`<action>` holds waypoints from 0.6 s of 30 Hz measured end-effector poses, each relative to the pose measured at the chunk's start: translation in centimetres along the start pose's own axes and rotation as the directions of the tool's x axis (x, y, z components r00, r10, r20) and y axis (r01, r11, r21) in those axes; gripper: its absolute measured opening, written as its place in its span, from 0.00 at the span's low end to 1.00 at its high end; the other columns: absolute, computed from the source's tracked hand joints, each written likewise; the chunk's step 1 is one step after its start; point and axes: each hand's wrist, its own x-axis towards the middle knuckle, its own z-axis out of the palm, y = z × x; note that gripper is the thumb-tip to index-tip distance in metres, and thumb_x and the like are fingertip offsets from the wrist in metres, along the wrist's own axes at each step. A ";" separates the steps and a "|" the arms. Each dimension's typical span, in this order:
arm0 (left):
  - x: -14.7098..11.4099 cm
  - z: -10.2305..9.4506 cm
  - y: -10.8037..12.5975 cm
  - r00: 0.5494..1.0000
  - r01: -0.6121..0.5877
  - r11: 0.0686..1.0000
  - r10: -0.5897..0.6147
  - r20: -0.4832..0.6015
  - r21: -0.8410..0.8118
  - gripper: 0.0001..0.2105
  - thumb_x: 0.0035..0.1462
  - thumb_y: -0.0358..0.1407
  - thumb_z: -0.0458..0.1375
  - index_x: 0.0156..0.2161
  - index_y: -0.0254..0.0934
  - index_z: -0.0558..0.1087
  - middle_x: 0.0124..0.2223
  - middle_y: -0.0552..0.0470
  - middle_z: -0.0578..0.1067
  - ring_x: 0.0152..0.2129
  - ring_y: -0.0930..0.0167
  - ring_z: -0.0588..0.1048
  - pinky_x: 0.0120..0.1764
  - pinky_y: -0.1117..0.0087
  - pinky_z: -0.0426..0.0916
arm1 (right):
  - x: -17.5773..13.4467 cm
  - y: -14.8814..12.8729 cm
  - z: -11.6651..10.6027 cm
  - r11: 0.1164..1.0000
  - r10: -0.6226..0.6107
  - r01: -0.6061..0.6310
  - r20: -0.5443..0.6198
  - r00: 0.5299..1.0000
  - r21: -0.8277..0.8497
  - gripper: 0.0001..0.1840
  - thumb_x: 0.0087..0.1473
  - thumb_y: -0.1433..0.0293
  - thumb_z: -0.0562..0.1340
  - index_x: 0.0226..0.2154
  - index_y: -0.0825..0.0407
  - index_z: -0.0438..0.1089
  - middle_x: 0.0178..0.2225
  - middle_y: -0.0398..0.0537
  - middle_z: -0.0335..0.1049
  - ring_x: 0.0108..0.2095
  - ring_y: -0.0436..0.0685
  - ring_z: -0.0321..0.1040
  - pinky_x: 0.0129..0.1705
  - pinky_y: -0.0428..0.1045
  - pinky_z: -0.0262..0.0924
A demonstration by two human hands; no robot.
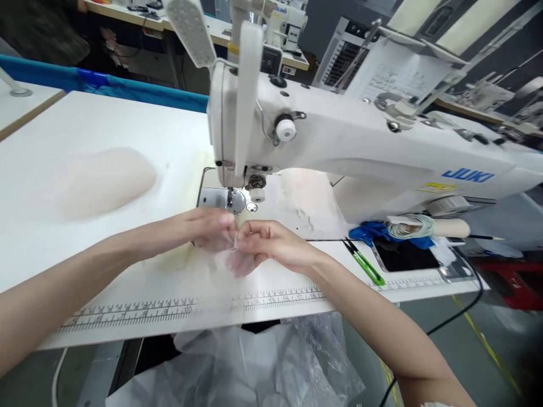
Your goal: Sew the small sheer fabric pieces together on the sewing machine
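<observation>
Sheer material (224, 261) (nearly see-through) sits between the hands (278, 242).

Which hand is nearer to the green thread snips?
Right. The right hand is left of the green thread snips, apart from them; the left hand is farther left.

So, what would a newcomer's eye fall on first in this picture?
The eye would probably go first to the large white sewing machine, reaching from the middle to the right edge. Next come the left hand and right hand, close together before its metal plate, the right one pinching thin see-through cloth. Green scissors lie at right, beside a phone.
</observation>
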 end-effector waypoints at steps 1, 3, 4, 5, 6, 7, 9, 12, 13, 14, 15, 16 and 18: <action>0.0 -0.4 0.2 0.988 0.136 0.975 -0.121 0.096 -0.174 0.14 0.67 0.43 0.47 0.39 0.39 0.71 0.33 0.52 0.76 0.27 0.72 0.74 0.27 0.74 0.67 | 0.4 0.0 -0.1 1.000 -0.019 0.019 -0.001 1.000 -0.020 0.13 0.52 0.62 0.69 0.33 0.52 0.68 0.31 0.45 0.78 0.32 0.53 0.76 0.36 0.48 0.69; -0.1 -0.9 0.5 0.916 0.393 0.822 -0.313 0.250 -0.412 0.13 0.60 0.46 0.58 0.41 0.38 0.68 0.34 0.52 0.74 0.29 0.71 0.74 0.28 0.73 0.66 | 1.1 -0.2 -0.5 0.997 -0.050 0.050 0.007 0.999 -0.061 0.12 0.51 0.63 0.69 0.34 0.52 0.70 0.28 0.43 0.76 0.29 0.51 0.74 0.34 0.46 0.67; -0.1 -1.1 0.5 0.886 0.464 0.752 -0.374 0.275 -0.468 0.14 0.57 0.45 0.61 0.41 0.39 0.67 0.31 0.55 0.72 0.27 0.72 0.72 0.28 0.73 0.65 | 1.4 -0.3 -0.7 0.994 -0.060 0.061 0.011 0.998 -0.094 0.11 0.51 0.64 0.69 0.34 0.53 0.72 0.27 0.42 0.76 0.28 0.49 0.72 0.32 0.45 0.66; -0.2 -1.3 0.5 0.862 0.507 0.704 -0.411 0.298 -0.497 0.14 0.55 0.44 0.62 0.40 0.39 0.66 0.27 0.58 0.68 0.24 0.74 0.69 0.27 0.74 0.63 | 1.7 -0.4 -0.9 0.988 -0.067 0.068 0.011 0.998 -0.136 0.11 0.51 0.64 0.69 0.34 0.53 0.73 0.27 0.42 0.75 0.26 0.47 0.70 0.29 0.43 0.63; -0.2 -1.4 0.4 0.844 0.536 0.675 -0.431 0.319 -0.507 0.14 0.55 0.44 0.62 0.40 0.39 0.66 0.24 0.61 0.65 0.21 0.75 0.67 0.25 0.75 0.61 | 1.9 -0.6 -1.2 0.980 -0.074 0.073 0.006 0.997 -0.185 0.10 0.51 0.65 0.69 0.34 0.53 0.74 0.27 0.42 0.75 0.26 0.47 0.68 0.28 0.42 0.60; -0.2 -1.4 0.3 0.833 0.553 0.666 -0.442 0.331 -0.501 0.13 0.56 0.43 0.62 0.39 0.40 0.65 0.21 0.62 0.61 0.19 0.76 0.65 0.24 0.76 0.59 | 2.1 -0.8 -1.3 0.968 -0.084 0.080 -0.009 0.996 -0.236 0.09 0.51 0.65 0.69 0.33 0.53 0.74 0.28 0.42 0.76 0.26 0.46 0.67 0.27 0.42 0.58; -0.2 -1.3 -0.2 0.817 0.576 0.697 -0.487 0.309 -0.426 0.12 0.56 0.44 0.60 0.39 0.40 0.65 0.19 0.64 0.58 0.16 0.76 0.62 0.21 0.76 0.57 | 2.3 -1.3 -1.5 0.936 -0.120 0.090 -0.069 0.990 -0.341 0.08 0.51 0.66 0.69 0.32 0.53 0.75 0.26 0.41 0.75 0.24 0.45 0.65 0.25 0.41 0.55; -0.1 -0.7 -0.9 0.823 0.567 0.798 -0.562 0.088 -0.206 0.13 0.56 0.46 0.59 0.37 0.40 0.64 0.17 0.65 0.56 0.14 0.76 0.60 0.19 0.76 0.53 | 2.5 -1.6 -1.4 0.901 -0.132 0.042 -0.180 0.975 -0.433 0.08 0.52 0.65 0.68 0.29 0.54 0.73 0.17 0.36 0.68 0.17 0.43 0.58 0.21 0.42 0.51; -0.2 -0.5 -1.1 0.835 0.546 0.828 -0.550 0.007 -0.130 0.12 0.57 0.46 0.58 0.36 0.41 0.64 0.17 0.65 0.55 0.14 0.76 0.58 0.19 0.76 0.52 | 2.6 -1.6 -1.3 0.903 -0.121 0.020 -0.209 0.970 -0.430 0.09 0.53 0.65 0.67 0.29 0.54 0.72 0.15 0.35 0.66 0.15 0.44 0.57 0.20 0.42 0.51; -0.2 -0.1 -1.3 0.852 0.516 0.854 -0.519 -0.059 -0.062 0.11 0.58 0.46 0.57 0.36 0.41 0.64 0.17 0.65 0.54 0.14 0.76 0.57 0.19 0.76 0.51 | 2.7 -1.4 -1.2 0.912 -0.111 0.006 -0.233 0.966 -0.411 0.09 0.54 0.65 0.66 0.29 0.53 0.71 0.14 0.35 0.65 0.15 0.45 0.59 0.20 0.42 0.53; -0.4 0.2 -1.5 0.872 0.480 0.877 -0.478 -0.109 -0.005 0.10 0.59 0.45 0.56 0.35 0.40 0.65 0.16 0.65 0.54 0.13 0.76 0.56 0.19 0.76 0.50 | 2.7 -1.2 -1.2 0.922 -0.107 0.001 -0.253 0.962 -0.387 0.08 0.55 0.65 0.65 0.30 0.53 0.70 0.14 0.36 0.67 0.16 0.46 0.62 0.21 0.43 0.57; -0.5 0.5 -1.7 0.889 0.444 0.895 -0.434 -0.147 0.040 0.10 0.60 0.44 0.54 0.35 0.40 0.67 0.16 0.65 0.54 0.13 0.77 0.55 0.19 0.76 0.50 | 2.8 -1.0 -1.0 0.929 -0.117 0.009 -0.272 0.955 -0.370 0.08 0.55 0.66 0.64 0.30 0.53 0.69 0.16 0.38 0.69 0.18 0.48 0.67 0.24 0.44 0.61; -0.9 1.1 -1.9 0.913 0.379 0.920 -0.353 -0.204 0.104 0.10 0.62 0.43 0.52 0.36 0.39 0.70 0.15 0.64 0.57 0.13 0.77 0.56 0.20 0.76 0.50 | 3.0 -0.5 -0.8 0.920 -0.177 0.050 -0.298 0.938 -0.388 0.06 0.55 0.67 0.64 0.31 0.53 0.69 0.20 0.40 0.72 0.24 0.50 0.72 0.29 0.46 0.66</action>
